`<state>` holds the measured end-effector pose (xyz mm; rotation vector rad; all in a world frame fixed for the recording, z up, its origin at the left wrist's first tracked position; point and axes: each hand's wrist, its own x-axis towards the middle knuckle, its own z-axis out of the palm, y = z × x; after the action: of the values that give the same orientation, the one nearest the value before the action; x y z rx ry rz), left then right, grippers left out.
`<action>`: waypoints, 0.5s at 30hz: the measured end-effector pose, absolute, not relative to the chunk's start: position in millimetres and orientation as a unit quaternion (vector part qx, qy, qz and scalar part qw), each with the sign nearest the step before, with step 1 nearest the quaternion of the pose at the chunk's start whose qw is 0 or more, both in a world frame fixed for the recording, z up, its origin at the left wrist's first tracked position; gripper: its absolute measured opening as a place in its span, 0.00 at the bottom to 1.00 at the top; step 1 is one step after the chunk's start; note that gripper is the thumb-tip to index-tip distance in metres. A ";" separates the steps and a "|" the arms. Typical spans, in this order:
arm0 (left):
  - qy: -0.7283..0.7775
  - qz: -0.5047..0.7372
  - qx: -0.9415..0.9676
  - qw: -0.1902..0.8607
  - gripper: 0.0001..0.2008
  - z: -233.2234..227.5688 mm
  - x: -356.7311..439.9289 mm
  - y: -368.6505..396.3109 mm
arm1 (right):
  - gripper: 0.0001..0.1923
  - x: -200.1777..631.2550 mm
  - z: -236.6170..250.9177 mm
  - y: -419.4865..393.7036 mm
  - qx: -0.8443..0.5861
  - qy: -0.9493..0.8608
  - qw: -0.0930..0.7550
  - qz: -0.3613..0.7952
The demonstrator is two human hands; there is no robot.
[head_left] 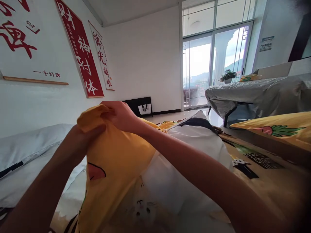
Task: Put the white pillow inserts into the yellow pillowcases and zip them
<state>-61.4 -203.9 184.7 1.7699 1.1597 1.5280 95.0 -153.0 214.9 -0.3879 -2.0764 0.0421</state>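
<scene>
A yellow pillowcase [116, 152] with a pink printed patch is raised in front of me, its upper corner bunched. My left hand [79, 140] grips that corner from below, thumb laid across the cloth. From above, my right hand [120, 115] pinches the same gathered edge, fingers closed. Below and right of the cloth lies a white pillow [199, 139] with a dark band along its top; whether any of it is inside the pillowcase I cannot tell. Beneath is a beige printed bedsheet [269, 187] with cartoon figures.
More white bedding [31, 142] lies at the left by the wall. A yellow printed pillow [274, 127] is at the right. Beyond it stands a covered table [255, 92] with a box [274, 70] and a potted plant [228, 76]. A black panel [136, 105] leans against the far wall.
</scene>
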 end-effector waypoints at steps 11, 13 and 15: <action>0.454 0.610 0.612 0.217 0.24 195.1 -60.7 -206.2 | 0.11 98.8 220.6 -149.4 -0.171 -0.865 0.471 0.004; 0.468 0.629 0.594 0.181 0.23 193.3 -63.9 -207.7 | 0.09 108.3 223.1 -145.2 -0.142 -0.880 0.449 0.064; 0.482 0.640 0.584 0.130 0.21 190.7 -66.9 -208.3 | 0.11 123.7 225.4 -139.0 -0.124 -0.896 0.402 0.144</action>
<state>-66.9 -208.3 190.7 1.6978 1.3994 1.8592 123.7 -139.0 225.4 -0.3122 -2.2634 0.3629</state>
